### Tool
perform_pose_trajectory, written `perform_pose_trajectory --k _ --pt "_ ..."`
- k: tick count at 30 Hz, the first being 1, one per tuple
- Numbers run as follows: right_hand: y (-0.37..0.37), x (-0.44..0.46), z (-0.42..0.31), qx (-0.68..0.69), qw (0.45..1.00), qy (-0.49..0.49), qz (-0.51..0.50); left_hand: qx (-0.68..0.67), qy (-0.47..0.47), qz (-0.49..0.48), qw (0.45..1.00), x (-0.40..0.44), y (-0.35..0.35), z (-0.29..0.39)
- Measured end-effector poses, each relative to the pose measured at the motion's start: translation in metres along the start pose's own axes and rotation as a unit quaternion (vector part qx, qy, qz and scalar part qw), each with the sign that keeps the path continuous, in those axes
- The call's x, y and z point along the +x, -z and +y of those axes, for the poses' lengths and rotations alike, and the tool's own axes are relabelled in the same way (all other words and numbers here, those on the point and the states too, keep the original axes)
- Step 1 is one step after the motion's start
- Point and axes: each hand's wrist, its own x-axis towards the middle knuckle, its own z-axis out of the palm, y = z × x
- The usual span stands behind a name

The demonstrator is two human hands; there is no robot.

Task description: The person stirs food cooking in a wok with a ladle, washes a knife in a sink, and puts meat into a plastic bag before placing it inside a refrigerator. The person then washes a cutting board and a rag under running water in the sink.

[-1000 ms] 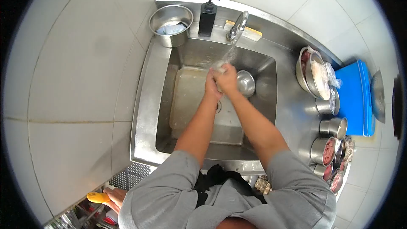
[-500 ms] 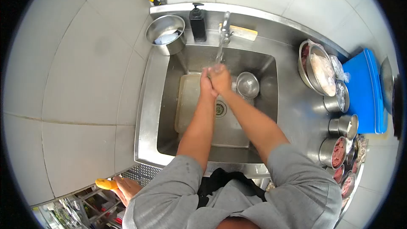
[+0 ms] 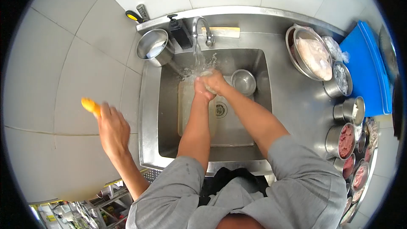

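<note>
Both my hands are close together in the steel sink point(image 3: 256, 101), under the running water point(image 3: 198, 57) of the faucet point(image 3: 196, 27). My left hand point(image 3: 202, 89) is turned inward, its fingers partly lost in the splash. Against it lies my right hand point(image 3: 217, 81), fingers curled over. Something pale shows between the two; whether it is foam, water or an object I cannot make out. A small steel bowl point(image 3: 243, 82) sits in the basin right of my hands, and a pale board point(image 3: 184, 114) lies on its left side.
At left, another person's hand point(image 3: 113, 131) holds a yellow-orange object point(image 3: 90, 106). A black pump bottle point(image 3: 180, 33) and a steel pot point(image 3: 155, 47) stand behind the sink. Bowls of meat point(image 3: 311, 55), steel pots of ground meat point(image 3: 345, 140) and a blue container point(image 3: 366, 70) line the right side.
The other person's hand has risen along the left wall with the yellow-orange object. Water now splashes wider around my hands, which stay together. The whole view has shifted slightly.
</note>
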Motion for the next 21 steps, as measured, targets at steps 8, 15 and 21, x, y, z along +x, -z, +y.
perform_pose_trajectory --k 8,15,21 --pt "0.107 -0.080 0.002 0.271 0.944 -0.168 0.080 0.617 -0.120 0.111 0.770 -0.032 -0.032 -0.117" --pt "0.161 -0.193 -0.011 -0.139 0.874 0.170 0.433 0.271 0.044 0.089 0.957 -0.117 -0.105 -0.202" --pt "0.169 -0.251 -0.001 -0.366 0.849 0.184 0.333 0.232 0.054 -0.072 0.969 -0.121 -0.128 -0.243"
